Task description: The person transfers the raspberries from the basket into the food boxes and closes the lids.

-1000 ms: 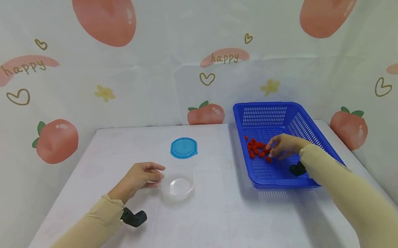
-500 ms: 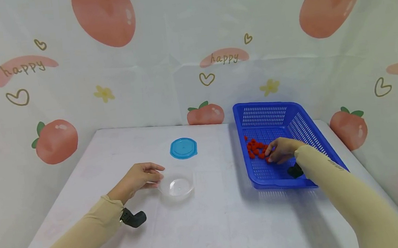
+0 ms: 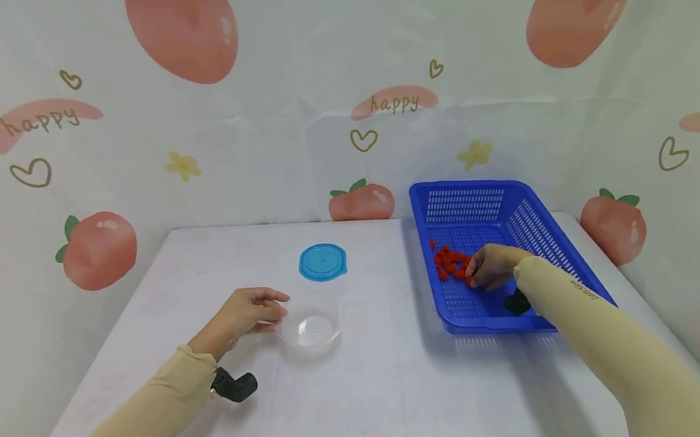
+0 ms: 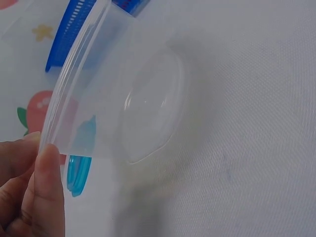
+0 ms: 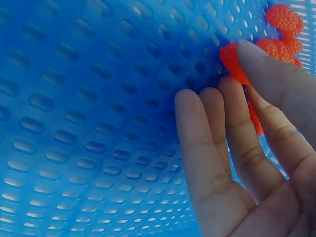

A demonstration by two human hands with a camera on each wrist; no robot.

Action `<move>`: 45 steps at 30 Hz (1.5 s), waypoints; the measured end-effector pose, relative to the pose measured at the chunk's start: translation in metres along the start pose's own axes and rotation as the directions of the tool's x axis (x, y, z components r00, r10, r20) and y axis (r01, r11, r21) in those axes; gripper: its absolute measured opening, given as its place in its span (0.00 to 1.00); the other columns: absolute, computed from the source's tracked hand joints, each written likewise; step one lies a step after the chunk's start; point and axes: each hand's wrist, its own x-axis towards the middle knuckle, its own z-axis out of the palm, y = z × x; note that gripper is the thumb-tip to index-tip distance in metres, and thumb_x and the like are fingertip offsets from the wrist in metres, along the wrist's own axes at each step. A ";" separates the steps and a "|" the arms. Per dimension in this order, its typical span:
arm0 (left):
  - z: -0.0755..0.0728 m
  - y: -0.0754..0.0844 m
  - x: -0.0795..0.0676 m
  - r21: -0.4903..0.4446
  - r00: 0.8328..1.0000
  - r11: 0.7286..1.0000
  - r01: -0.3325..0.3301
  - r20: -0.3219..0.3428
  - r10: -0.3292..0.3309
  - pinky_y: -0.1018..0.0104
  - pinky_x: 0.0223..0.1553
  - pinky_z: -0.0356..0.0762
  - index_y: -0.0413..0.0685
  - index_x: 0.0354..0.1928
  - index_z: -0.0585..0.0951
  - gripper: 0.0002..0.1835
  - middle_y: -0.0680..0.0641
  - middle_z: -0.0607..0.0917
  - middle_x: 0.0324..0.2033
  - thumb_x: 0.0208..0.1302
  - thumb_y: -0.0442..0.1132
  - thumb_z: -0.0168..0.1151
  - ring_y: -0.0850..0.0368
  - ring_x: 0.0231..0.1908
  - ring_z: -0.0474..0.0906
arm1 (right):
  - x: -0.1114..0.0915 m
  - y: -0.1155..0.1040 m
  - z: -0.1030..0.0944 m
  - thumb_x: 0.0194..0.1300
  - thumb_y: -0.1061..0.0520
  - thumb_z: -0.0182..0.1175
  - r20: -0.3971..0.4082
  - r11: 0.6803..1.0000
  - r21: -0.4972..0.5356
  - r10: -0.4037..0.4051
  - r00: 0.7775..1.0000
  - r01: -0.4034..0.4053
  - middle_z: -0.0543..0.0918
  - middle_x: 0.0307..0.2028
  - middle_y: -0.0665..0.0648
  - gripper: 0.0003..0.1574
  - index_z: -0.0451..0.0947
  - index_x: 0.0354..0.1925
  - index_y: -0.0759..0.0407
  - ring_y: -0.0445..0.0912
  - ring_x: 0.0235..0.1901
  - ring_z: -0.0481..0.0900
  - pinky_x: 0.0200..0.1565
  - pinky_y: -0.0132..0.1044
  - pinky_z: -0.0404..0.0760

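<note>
My left hand (image 3: 240,319) pinches the rim of a clear plastic bowl (image 4: 153,103) between thumb and fingers. The round bowl sits on the white table, left of the middle in the head view. Inside the blue basket (image 3: 472,312), my right hand (image 3: 497,264) reaches down at the near end of a small heap of red raspberries (image 3: 448,259). Its thumb and fingertips close on one raspberry (image 5: 231,63) in the right wrist view, while the other fingers extend beside it. Part of that raspberry is hidden behind the thumb.
A blue lid (image 3: 322,262) lies flat on the table (image 3: 369,401) behind the bowl. The basket's slotted walls rise around the raspberries, at the back right. Behind the table hangs a white cloth (image 3: 284,76) printed with fruit and hearts.
My right hand has lowered and shifted slightly left onto a raspberry, its fingers drawing together. The left hand and the bowl stay where they were.
</note>
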 end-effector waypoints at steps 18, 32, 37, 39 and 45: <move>0.002 0.003 -0.001 0.023 1.000 1.000 0.007 -0.005 -0.007 0.69 0.37 0.84 0.32 0.56 0.76 0.23 0.49 0.82 0.33 0.59 0.32 0.67 0.61 0.31 0.79 | -0.005 -0.001 -0.003 0.61 0.66 0.63 -0.005 1.000 0.003 -0.005 1.000 0.005 0.79 0.34 0.54 0.08 0.77 0.40 0.66 0.45 0.36 0.76 0.45 0.40 0.85; 0.003 0.005 -0.001 0.043 1.000 0.999 0.011 -0.008 -0.011 0.70 0.35 0.84 0.33 0.57 0.77 0.23 0.49 0.81 0.32 0.59 0.33 0.67 0.61 0.30 0.78 | -0.020 -0.003 -0.014 0.62 0.64 0.61 -0.035 0.989 0.071 -0.129 0.991 0.132 0.81 0.38 0.56 0.18 0.73 0.48 0.74 0.46 0.38 0.78 0.52 0.47 0.82; 0.003 0.006 -0.001 0.042 1.000 0.999 0.015 -0.015 -0.015 0.70 0.35 0.84 0.33 0.56 0.77 0.23 0.49 0.81 0.32 0.59 0.33 0.67 0.61 0.30 0.78 | -0.028 -0.009 -0.018 0.64 0.64 0.60 -0.057 0.969 0.112 -0.216 0.975 0.221 0.81 0.38 0.56 0.21 0.71 0.51 0.76 0.46 0.39 0.80 0.52 0.46 0.82; 0.004 0.005 -0.001 0.045 1.000 0.999 0.017 -0.020 -0.016 0.69 0.35 0.84 0.33 0.56 0.77 0.23 0.49 0.81 0.32 0.59 0.33 0.67 0.60 0.30 0.78 | -0.031 -0.012 -0.019 0.64 0.63 0.60 -0.070 0.963 0.127 -0.232 0.970 0.240 0.81 0.38 0.56 0.21 0.70 0.51 0.76 0.47 0.40 0.81 0.51 0.44 0.83; 0.004 0.005 0.000 0.048 0.999 0.999 0.023 -0.029 -0.022 0.69 0.35 0.84 0.33 0.55 0.78 0.22 0.48 0.81 0.32 0.59 0.33 0.67 0.59 0.30 0.78 | -0.048 -0.024 -0.017 0.64 0.59 0.63 -0.149 0.946 0.158 -0.260 0.954 0.283 0.79 0.40 0.57 0.23 0.71 0.52 0.70 0.48 0.41 0.80 0.45 0.32 0.83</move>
